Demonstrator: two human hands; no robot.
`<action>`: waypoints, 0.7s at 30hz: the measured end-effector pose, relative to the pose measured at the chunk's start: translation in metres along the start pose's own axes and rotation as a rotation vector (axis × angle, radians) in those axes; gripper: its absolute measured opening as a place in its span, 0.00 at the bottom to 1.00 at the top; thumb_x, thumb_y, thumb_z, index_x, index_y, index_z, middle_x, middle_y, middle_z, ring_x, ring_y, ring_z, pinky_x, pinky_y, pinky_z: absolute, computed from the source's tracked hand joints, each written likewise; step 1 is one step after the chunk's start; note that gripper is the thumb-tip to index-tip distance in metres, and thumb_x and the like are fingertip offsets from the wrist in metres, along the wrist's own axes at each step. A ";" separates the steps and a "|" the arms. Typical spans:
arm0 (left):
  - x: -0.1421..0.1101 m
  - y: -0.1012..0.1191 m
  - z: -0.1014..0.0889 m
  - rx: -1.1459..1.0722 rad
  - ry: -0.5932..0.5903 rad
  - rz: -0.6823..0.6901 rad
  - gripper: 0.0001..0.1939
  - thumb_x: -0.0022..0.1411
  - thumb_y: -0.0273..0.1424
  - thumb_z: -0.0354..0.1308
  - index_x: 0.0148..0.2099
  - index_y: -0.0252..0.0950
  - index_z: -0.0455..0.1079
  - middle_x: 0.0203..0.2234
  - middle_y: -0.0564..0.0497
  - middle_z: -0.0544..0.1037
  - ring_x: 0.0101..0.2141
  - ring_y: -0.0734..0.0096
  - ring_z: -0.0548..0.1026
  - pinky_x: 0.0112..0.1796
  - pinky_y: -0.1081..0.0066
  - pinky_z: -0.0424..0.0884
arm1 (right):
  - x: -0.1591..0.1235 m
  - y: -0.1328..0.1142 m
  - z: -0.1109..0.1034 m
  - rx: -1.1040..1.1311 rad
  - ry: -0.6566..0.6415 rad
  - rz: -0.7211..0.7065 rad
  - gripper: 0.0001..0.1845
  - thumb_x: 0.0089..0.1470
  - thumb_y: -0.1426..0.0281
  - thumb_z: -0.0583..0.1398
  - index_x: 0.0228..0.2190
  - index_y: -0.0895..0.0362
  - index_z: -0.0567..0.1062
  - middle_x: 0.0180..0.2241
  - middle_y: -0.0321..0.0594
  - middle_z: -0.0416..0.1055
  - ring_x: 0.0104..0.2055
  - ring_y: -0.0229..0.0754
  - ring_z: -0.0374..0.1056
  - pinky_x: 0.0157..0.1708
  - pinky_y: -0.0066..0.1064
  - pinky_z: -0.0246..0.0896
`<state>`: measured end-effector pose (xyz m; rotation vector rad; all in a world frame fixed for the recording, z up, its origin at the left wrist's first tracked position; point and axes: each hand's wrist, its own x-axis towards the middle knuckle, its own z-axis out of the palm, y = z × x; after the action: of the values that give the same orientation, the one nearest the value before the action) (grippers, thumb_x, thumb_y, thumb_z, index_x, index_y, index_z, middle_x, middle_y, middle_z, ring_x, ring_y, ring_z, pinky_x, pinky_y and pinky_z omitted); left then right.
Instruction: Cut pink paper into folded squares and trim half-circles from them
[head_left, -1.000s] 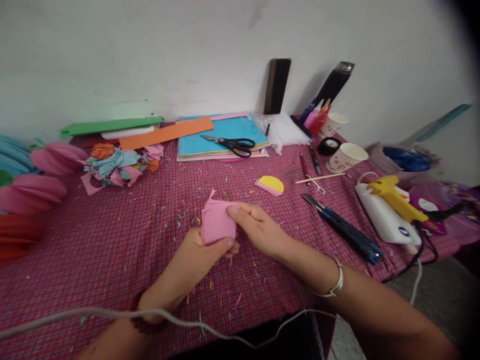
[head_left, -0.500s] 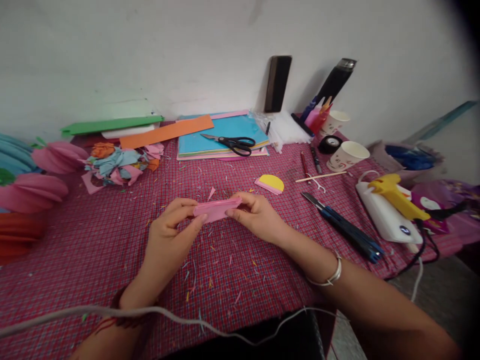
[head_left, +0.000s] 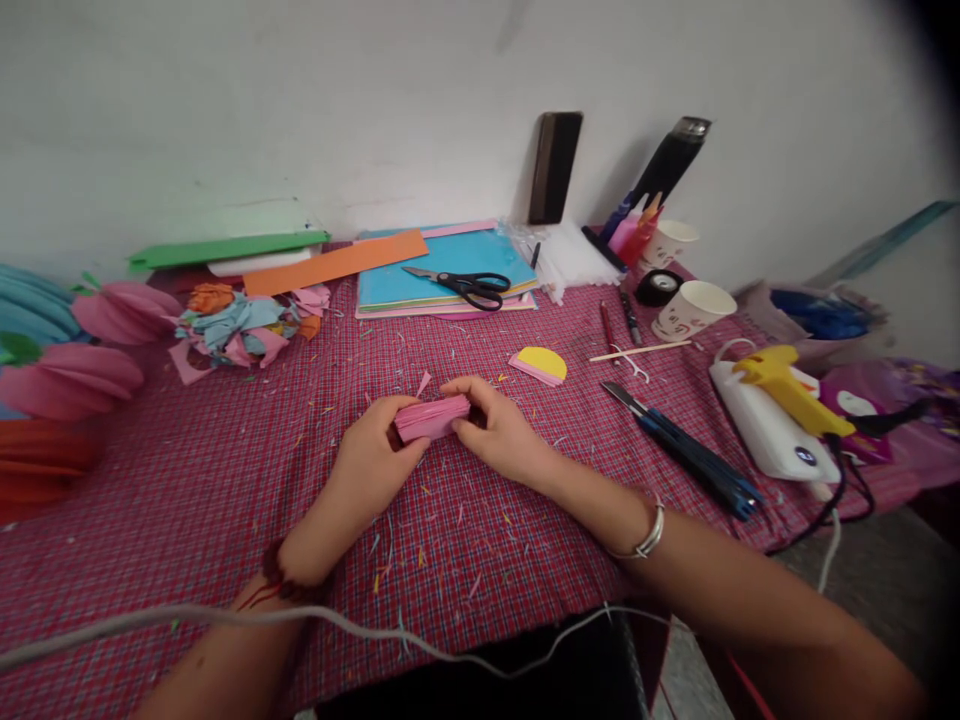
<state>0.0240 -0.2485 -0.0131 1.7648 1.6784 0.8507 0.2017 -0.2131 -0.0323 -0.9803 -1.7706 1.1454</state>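
A thick stack of pink folded paper (head_left: 433, 417) is held between my two hands over the checked tablecloth. My left hand (head_left: 379, 450) grips its left end, thumb in front and fingers behind. At the right end, my right hand (head_left: 499, 435) pinches it between thumb and fingers. The many layered edges face up. Just beyond the stack lies a small pink paper scrap (head_left: 424, 383). To the right is a half-round yellow and pink paper piece (head_left: 540, 365), touched by neither hand.
Black scissors (head_left: 469, 287) lie on blue paper sheets (head_left: 382, 290) at the back. A utility knife (head_left: 690, 455), a yellow glue gun (head_left: 787, 385) and a paper cup (head_left: 694, 311) are on the right. Paper scraps (head_left: 244, 325) and pink paper pumpkins (head_left: 82, 380) sit left. A white cable (head_left: 360, 630) crosses in front.
The pink paper stack has turned, so its layered edges show more. My left hand has shifted right and closed further round its end; my right hand moved slightly left.
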 end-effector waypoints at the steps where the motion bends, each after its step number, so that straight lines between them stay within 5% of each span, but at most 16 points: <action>1: -0.001 0.002 0.000 0.004 -0.002 0.010 0.08 0.55 0.29 0.58 0.39 0.37 0.70 0.32 0.52 0.75 0.31 0.68 0.72 0.33 0.69 0.66 | 0.000 -0.002 0.000 -0.019 -0.001 0.002 0.19 0.47 0.79 0.55 0.42 0.54 0.69 0.42 0.40 0.72 0.44 0.43 0.68 0.47 0.39 0.63; 4: -0.001 0.007 -0.001 0.013 0.029 0.068 0.04 0.58 0.30 0.55 0.31 0.37 0.68 0.24 0.55 0.70 0.27 0.71 0.68 0.29 0.71 0.63 | -0.001 -0.006 0.000 -0.037 0.033 -0.030 0.16 0.49 0.78 0.55 0.41 0.54 0.70 0.41 0.39 0.72 0.43 0.42 0.69 0.45 0.38 0.64; 13: 0.001 -0.002 0.008 0.068 -0.033 0.157 0.04 0.60 0.30 0.55 0.39 0.38 0.69 0.32 0.52 0.73 0.32 0.69 0.70 0.34 0.68 0.64 | -0.001 -0.002 -0.001 -0.271 -0.028 -0.059 0.17 0.50 0.80 0.56 0.41 0.54 0.71 0.41 0.41 0.74 0.44 0.44 0.69 0.47 0.40 0.62; 17: 0.000 0.002 0.006 0.052 -0.008 0.202 0.06 0.62 0.31 0.53 0.34 0.38 0.69 0.28 0.53 0.71 0.30 0.69 0.69 0.33 0.70 0.63 | 0.001 0.001 0.001 -0.271 -0.026 -0.055 0.18 0.49 0.80 0.55 0.42 0.54 0.71 0.41 0.41 0.73 0.44 0.44 0.68 0.48 0.40 0.62; 21: 0.000 0.008 -0.005 -0.056 0.040 0.117 0.07 0.58 0.31 0.56 0.28 0.38 0.70 0.22 0.55 0.69 0.26 0.71 0.66 0.28 0.72 0.59 | -0.001 -0.030 -0.011 -0.207 0.038 -0.166 0.17 0.50 0.77 0.58 0.44 0.55 0.70 0.44 0.44 0.70 0.48 0.45 0.65 0.51 0.43 0.60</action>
<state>0.0253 -0.2495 -0.0033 1.8336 1.5733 0.9808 0.2065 -0.2188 -0.0013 -0.9472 -1.9282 0.8479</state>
